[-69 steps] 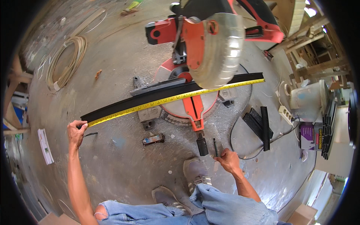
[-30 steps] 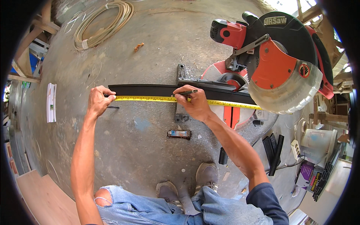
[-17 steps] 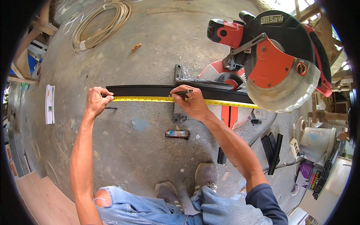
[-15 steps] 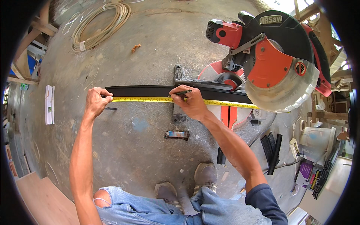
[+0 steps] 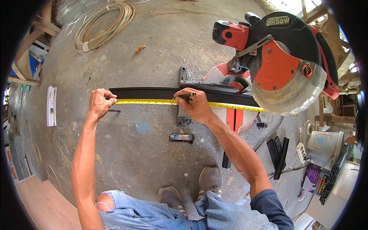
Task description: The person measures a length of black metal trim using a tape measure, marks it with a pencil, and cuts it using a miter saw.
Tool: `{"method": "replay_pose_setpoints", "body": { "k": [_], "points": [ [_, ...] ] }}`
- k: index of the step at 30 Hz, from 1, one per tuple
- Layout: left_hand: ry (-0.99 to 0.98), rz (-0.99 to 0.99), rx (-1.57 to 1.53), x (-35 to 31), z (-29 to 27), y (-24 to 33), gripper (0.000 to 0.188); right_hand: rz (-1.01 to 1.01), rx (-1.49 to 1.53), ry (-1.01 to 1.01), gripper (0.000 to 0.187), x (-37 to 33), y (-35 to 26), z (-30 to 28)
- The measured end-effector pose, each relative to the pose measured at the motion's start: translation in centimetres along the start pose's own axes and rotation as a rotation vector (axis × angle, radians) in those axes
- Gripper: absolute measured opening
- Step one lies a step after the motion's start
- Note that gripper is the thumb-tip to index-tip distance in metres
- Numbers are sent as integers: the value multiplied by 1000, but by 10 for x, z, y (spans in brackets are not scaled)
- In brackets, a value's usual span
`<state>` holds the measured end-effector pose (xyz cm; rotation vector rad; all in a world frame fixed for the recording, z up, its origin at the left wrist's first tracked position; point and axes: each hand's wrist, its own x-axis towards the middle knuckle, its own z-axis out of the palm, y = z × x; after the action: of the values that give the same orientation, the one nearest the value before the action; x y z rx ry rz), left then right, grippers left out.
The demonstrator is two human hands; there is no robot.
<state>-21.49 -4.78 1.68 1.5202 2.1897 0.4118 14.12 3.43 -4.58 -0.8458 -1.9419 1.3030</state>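
A long black strip (image 5: pixel 149 94) lies across the bed of a red and black miter saw (image 5: pixel 276 57). Along its near edge stretches a yellow tape measure blade (image 5: pixel 149 102). My left hand (image 5: pixel 101 102) pinches the blade's left end at the strip's left tip. Between the fingers of my right hand (image 5: pixel 194 103) is a pencil (image 5: pixel 188 95), its tip close to the tape and strip about midway along. The tape's right end passes under the saw's clear blade guard (image 5: pixel 290 96).
A coiled hose (image 5: pixel 82 34) lies on the concrete floor at the far left. Short black offcuts (image 5: pixel 278 155), a white power strip (image 5: pixel 301 152) and a whitish bucket (image 5: pixel 324 143) are at the right. A small rectangular item (image 5: pixel 181 138) sits before my shoes (image 5: pixel 210 180).
Both hands, the tape and the strip keep nearly the same places. The whole view has shifted very slightly.
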Motion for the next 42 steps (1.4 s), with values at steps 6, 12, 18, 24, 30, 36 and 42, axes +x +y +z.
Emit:
{"method": "replay_pose_setpoints", "body": {
  "k": [6,12,18,24,30,36,42],
  "points": [
    [8,10,-5,0,0,-1,23,-78,30,57,7,1,3,5],
    [13,9,10,0,1,-3,23,-72,18,48,7,0,4,5],
    [9,-3,15,0,1,0,23,-58,4,63,9,0,2,5],
    [0,-13,-3,0,0,0,24,-71,-15,60,11,-1,4,5],
    [6,-3,11,0,0,0,24,-36,6,51,10,-1,2,4],
    [21,10,12,-1,2,-1,23,-38,-22,35,10,0,3,4],
    [38,4,14,-2,1,1,20,-35,-22,47,9,0,2,5]
  ]
}}
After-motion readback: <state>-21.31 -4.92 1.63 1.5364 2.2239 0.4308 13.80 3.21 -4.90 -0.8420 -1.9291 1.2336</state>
